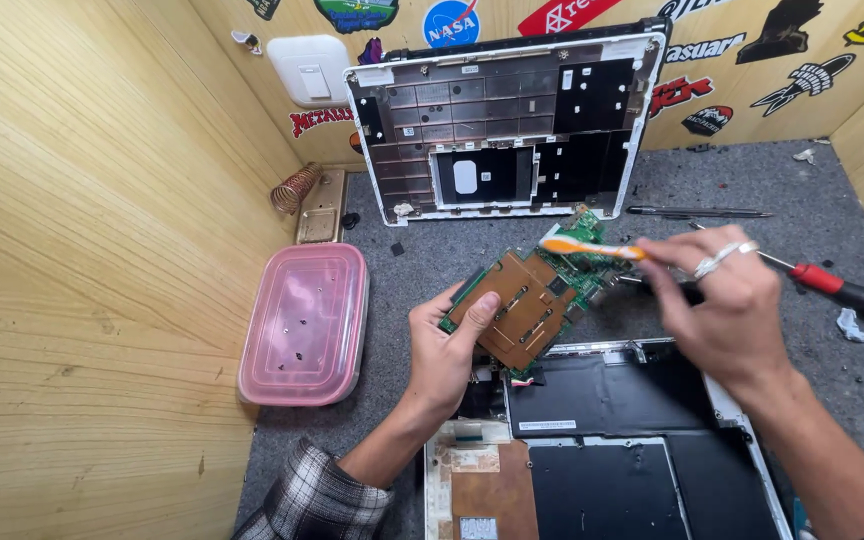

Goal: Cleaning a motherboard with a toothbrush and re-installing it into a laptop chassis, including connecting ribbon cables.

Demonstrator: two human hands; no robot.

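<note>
The pink box [304,322] near the desk's left edge holds tiny screws. The left hand [444,352] grips the circuit board [529,300]; the right hand [727,300] pinches an orange toothbrush [592,248].

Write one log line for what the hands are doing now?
left hand: holds green circuit board | right hand: holds orange toothbrush on board | below: open laptop base

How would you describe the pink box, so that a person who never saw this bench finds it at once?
Start from the wooden wall on the left of the grey mat. At its foot, left of the left hand holding the circuit board, lies the pink box. It alone is translucent pink plastic, a rounded rectangle with tiny dark bits inside.
</note>
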